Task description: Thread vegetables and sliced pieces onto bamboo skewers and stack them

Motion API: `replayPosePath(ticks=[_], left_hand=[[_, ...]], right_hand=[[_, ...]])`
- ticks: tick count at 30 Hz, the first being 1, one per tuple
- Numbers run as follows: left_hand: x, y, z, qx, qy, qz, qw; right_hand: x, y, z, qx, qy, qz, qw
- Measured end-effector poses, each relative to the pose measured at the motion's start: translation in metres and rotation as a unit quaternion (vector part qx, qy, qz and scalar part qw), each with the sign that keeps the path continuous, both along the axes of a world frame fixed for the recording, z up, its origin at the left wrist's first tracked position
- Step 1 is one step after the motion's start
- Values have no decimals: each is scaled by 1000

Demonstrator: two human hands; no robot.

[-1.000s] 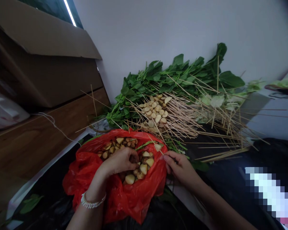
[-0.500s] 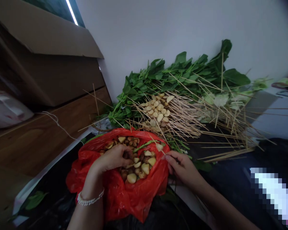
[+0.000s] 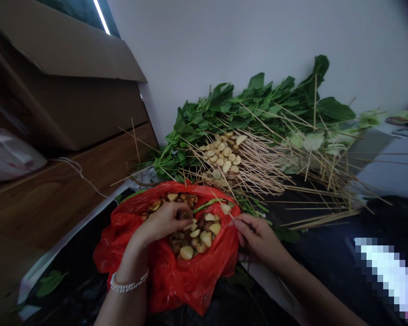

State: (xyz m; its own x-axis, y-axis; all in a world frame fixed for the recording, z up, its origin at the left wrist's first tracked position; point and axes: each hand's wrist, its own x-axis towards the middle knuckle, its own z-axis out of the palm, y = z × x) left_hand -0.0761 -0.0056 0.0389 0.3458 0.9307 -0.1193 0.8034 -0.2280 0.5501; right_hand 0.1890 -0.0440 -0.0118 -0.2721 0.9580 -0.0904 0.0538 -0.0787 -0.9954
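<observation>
A red plastic bag (image 3: 187, 276) lies open in front of me, filled with cut potato pieces (image 3: 204, 237). My left hand (image 3: 161, 222), a bead bracelet on its wrist, reaches into the bag with fingers closed on a potato piece. My right hand (image 3: 256, 237) rests at the bag's right edge, pinching a thin bamboo skewer (image 3: 228, 213) that carries one potato piece (image 3: 225, 208) at its tip.
Behind the bag lies a pile of bamboo skewers (image 3: 275, 170), several threaded with potato pieces (image 3: 221, 158), on a heap of leafy greens (image 3: 258, 106) against a white wall. A cardboard box (image 3: 68, 86) and a wooden surface (image 3: 54, 199) stand at left. Black sheeting covers the floor.
My left hand has shifted slightly inside the bag and its fingers have closed on a piece. My right hand with the skewer has stayed where it was.
</observation>
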Motion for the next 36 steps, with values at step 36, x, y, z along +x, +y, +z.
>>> replayPosePath(ticks=[36], left_hand=[[-3,14,-17,180,56,186,964]], right_hand=[[0,2,-9,-4,-3,19,1000]])
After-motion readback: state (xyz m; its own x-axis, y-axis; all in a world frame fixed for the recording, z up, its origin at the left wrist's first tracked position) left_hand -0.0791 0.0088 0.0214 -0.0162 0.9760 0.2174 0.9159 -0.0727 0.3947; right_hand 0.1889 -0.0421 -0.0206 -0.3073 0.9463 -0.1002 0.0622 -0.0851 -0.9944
